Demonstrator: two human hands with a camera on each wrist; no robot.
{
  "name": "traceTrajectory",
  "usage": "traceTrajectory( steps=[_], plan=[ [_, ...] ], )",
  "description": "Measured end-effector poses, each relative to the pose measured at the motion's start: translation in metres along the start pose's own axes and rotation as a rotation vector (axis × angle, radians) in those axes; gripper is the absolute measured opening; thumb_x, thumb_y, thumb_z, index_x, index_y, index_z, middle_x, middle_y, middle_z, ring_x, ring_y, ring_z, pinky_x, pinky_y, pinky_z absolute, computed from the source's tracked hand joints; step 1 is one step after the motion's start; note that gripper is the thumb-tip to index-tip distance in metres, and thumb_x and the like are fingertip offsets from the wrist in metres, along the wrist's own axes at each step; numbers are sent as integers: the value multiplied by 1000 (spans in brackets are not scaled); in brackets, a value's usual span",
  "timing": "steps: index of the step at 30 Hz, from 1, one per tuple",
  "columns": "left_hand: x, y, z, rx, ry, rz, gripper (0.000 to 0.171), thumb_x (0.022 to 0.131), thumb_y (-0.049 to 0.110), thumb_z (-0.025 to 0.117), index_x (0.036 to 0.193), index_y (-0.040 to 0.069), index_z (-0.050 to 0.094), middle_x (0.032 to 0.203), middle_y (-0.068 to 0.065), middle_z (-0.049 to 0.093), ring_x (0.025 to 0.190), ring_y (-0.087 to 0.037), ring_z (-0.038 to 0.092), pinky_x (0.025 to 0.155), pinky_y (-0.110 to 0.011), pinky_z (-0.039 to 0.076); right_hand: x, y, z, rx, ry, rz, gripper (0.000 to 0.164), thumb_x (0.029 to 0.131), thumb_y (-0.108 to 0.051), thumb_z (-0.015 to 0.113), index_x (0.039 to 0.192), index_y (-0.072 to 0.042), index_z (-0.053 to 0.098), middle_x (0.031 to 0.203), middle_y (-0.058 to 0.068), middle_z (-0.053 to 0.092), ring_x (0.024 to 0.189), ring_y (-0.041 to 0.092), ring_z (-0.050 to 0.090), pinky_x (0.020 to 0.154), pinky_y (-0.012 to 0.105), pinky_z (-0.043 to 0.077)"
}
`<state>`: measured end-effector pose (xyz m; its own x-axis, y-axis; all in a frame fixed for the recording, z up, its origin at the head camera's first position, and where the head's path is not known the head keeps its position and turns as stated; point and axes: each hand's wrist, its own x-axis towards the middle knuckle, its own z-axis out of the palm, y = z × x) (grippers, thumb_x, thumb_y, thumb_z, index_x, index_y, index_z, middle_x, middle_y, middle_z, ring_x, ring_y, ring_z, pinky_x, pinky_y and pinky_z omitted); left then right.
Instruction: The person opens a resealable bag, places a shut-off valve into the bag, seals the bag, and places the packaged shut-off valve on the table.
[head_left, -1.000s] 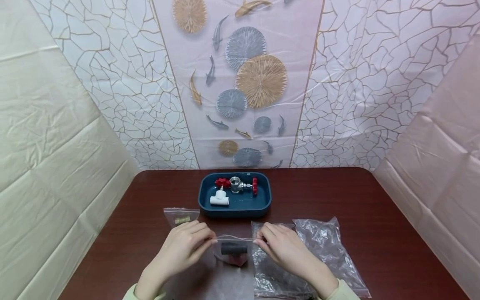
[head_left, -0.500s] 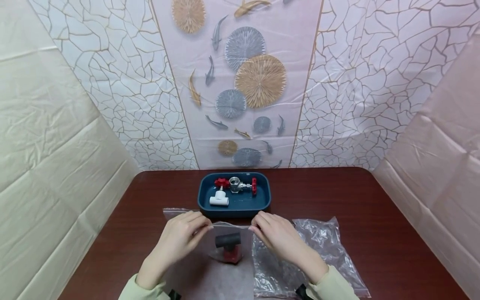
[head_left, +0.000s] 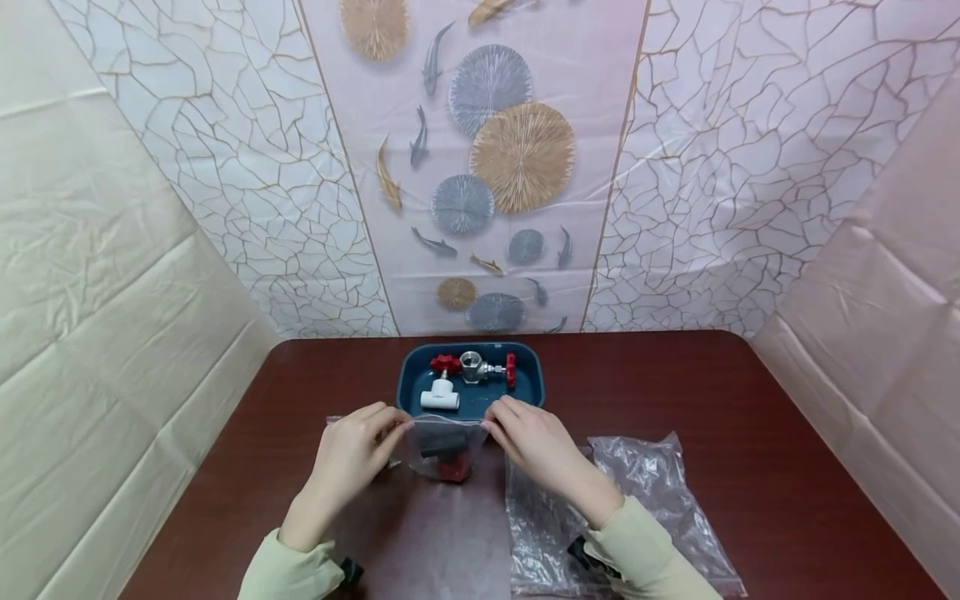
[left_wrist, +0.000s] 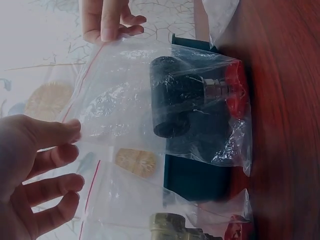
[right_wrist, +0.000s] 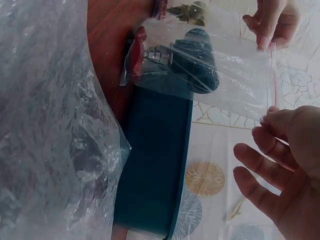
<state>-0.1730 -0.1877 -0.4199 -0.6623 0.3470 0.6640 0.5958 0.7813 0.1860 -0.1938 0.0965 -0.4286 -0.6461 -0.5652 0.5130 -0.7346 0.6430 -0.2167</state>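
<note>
At the near side of the blue tray [head_left: 491,406], a clear zip bag [left_wrist: 115,105] is held upright between two hands set apart. The left hand [head_left: 356,446] pinches one upper corner; the right hand [head_left: 534,443] pinches the opposite corner. Inside the bag is a valve [left_wrist: 170,95], its black tee-shaped body above its red handwheel. Whether the bag's base touches the table [head_left: 660,383] cannot be told. The tray holds a white tee valve [head_left: 440,396] and a metal valve [head_left: 472,367], each with a red handwheel. Near the left hand is a second bag [left_wrist: 125,187] containing a brass fitting [left_wrist: 167,227]. Crumpled clear plastic [head_left: 645,475] lies to the right.
</note>
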Motion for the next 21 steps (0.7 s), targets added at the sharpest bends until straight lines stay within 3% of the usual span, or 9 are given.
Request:
traceTrajectory(
  steps=[7, 14, 21],
  plan=[
    [2, -4, 0, 12, -31, -59, 4, 90, 22, 78, 93, 21, 77, 86, 9, 71, 63, -1, 56, 53, -21, 47, 3, 0, -1, 36, -40, 39, 8, 103, -27, 59, 104, -20, 63, 95, -9, 61, 76, 5, 55, 65, 26, 49],
    [0, -2, 1, 1, -63, -134, 5, 89, 20, 78, 94, 21, 77, 83, 9, 70, 58, 0, 49, 51, -22, 43, 1, 1, 3, 63, -49, 81, 8, 103, -27, 59, 106, -22, 64, 95, -11, 61, 75, 3, 54, 64, 25, 48],
    [-1, 0, 1, 13, -74, -167, 5, 89, 19, 78, 93, 22, 76, 81, 9, 69, 58, -1, 48, 51, -22, 43, 2, 1, 7, 56, -55, 113, 9, 103, -28, 59, 106, -23, 65, 95, -11, 63, 76, 3, 55, 65, 25, 49]
  ],
)
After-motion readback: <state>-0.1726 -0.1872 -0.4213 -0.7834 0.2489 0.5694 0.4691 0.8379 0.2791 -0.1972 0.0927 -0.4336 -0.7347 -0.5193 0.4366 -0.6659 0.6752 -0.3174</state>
